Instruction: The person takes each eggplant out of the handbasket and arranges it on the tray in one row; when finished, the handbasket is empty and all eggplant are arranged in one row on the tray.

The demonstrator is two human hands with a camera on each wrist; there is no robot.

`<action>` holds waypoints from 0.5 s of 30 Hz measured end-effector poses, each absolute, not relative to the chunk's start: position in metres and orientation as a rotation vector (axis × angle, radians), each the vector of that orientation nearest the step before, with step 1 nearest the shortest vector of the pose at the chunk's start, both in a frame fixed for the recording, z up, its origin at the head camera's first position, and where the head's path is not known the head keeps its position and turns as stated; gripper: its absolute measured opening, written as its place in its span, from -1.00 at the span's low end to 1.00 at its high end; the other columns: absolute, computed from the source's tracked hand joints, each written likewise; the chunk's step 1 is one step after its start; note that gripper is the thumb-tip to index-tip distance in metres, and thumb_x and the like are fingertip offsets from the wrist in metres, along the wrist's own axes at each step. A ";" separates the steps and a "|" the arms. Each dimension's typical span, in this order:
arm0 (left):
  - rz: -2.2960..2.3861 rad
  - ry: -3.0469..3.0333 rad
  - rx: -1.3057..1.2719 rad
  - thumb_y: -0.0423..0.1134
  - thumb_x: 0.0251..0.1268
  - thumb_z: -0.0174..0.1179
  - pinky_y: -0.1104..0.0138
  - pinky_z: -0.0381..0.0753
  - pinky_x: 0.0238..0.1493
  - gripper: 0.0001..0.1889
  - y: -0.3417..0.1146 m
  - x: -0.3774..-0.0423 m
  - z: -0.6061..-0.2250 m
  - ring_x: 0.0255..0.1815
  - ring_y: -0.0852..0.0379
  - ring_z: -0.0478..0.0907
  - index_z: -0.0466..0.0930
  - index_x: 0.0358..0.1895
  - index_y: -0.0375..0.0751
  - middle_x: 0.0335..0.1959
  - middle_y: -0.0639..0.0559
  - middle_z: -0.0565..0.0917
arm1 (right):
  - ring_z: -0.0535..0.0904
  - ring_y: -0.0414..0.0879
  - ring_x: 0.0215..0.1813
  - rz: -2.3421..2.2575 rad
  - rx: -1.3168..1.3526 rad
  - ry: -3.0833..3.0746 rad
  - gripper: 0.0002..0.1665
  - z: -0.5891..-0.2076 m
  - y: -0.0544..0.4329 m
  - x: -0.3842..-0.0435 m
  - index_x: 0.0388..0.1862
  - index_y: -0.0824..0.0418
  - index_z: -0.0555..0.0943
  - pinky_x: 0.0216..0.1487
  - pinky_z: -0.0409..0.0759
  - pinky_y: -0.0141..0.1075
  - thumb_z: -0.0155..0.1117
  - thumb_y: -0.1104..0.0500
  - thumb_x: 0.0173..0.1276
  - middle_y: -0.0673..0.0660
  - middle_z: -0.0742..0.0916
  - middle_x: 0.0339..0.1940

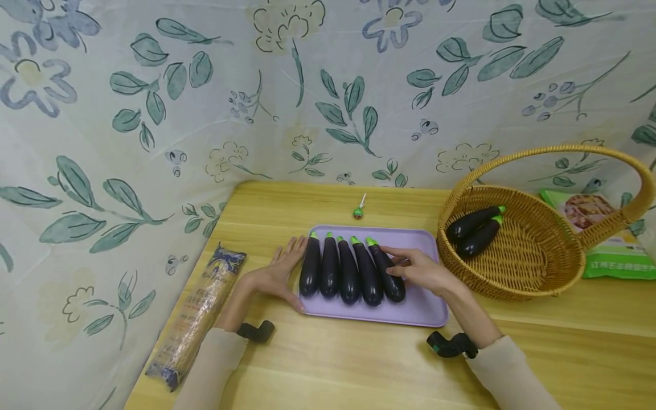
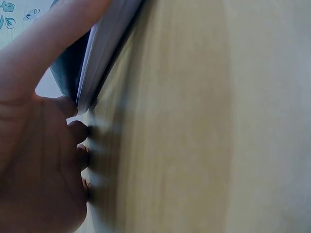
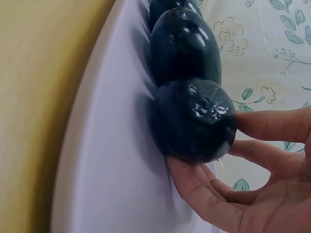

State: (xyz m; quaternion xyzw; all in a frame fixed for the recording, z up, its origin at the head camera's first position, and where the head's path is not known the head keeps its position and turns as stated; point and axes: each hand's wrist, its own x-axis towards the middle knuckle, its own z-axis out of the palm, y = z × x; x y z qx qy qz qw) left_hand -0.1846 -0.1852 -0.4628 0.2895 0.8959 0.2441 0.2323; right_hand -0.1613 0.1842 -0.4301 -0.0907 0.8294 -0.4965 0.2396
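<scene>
Several dark eggplants (image 1: 329, 270) with green stem ends lie side by side on a lilac tray (image 1: 425, 299). My right hand (image 1: 420, 271) holds the rightmost eggplant (image 1: 388, 273), which leans slightly against the row's direction. In the right wrist view, thumb and fingers lie around the side of this eggplant (image 3: 192, 121), close over the tray. At the tray's left edge my left hand (image 1: 274, 279) spreads its fingers and thumb along the rim. The left wrist view shows that hand (image 2: 39, 150) beside the tray wall (image 2: 104, 43), fingertips low at the table.
A wicker basket (image 1: 533, 285) with a tall handle stands right of the tray, two eggplants (image 1: 476, 230) inside. Behind it lies a green food packet (image 1: 615, 262). A lollipop (image 1: 358, 212) lies beyond the tray. A long wrapped noodle-like package (image 1: 197, 319) lies at the left table edge.
</scene>
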 end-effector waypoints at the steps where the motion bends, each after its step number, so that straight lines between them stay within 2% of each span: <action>1: 0.670 2.463 0.794 0.21 -0.35 0.71 -0.21 -0.54 0.66 0.71 -0.185 -0.185 -0.463 0.71 -0.22 -0.63 -0.55 0.67 -0.21 0.71 -0.19 -0.52 | 0.63 0.08 0.11 -1.356 -0.245 2.275 -0.22 -0.430 0.184 -0.161 0.62 0.23 0.28 -0.18 0.72 -0.25 0.27 0.24 0.46 0.54 0.55 0.33; 8: 0.660 2.461 0.790 0.22 -0.36 0.71 -0.20 -0.55 0.67 0.71 -0.185 -0.185 -0.462 0.71 -0.19 -0.64 -0.55 0.67 -0.18 0.71 -0.16 -0.53 | 0.61 0.14 0.19 -1.310 -0.223 2.306 -0.23 -0.429 0.183 -0.161 0.61 0.16 0.31 -0.11 0.67 -0.28 0.29 0.21 0.46 0.51 0.58 0.31; 15: 0.668 2.458 0.790 0.22 -0.35 0.71 -0.20 -0.56 0.67 0.70 -0.185 -0.185 -0.462 0.71 -0.20 -0.64 -0.55 0.67 -0.19 0.71 -0.16 -0.52 | 0.60 0.14 0.20 -1.310 -0.211 2.283 -0.23 -0.429 0.185 -0.161 0.62 0.14 0.30 -0.10 0.71 -0.27 0.27 0.19 0.48 0.52 0.56 0.33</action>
